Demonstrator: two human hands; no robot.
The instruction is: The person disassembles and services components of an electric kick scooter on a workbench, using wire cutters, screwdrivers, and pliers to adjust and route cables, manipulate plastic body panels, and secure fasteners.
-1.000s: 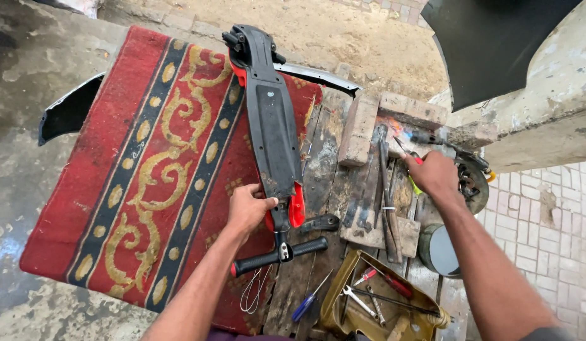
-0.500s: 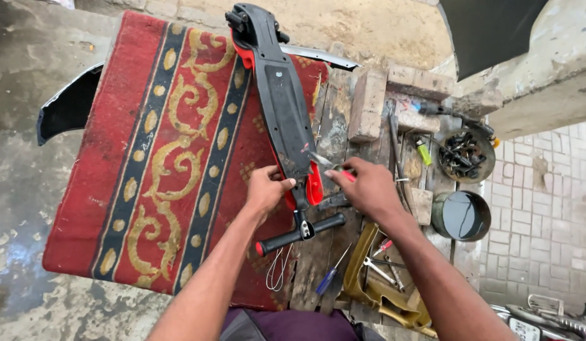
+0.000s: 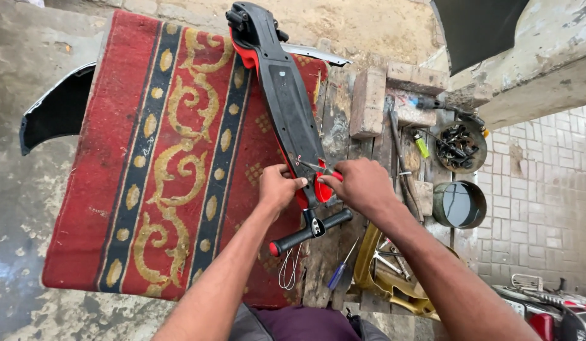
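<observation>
We see the black-and-red scooter [image 3: 283,95] lying across the red patterned rug [image 3: 154,158]. Our left hand [image 3: 278,187] grips its deck near the handlebar [image 3: 310,230]; our right hand [image 3: 362,184] pinches a thin tool, possibly pliers [image 3: 315,168], against it.

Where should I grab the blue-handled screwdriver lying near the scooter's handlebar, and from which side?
Take the blue-handled screwdriver by its blue handle, the thick end nearest the person, probably coming from above and the near edge. It lies flat on the wooden boards, thin shaft pointing away toward the right hand. The yellow tray crowds its right side and the black handlebar lies just to its left, beyond it.
</observation>
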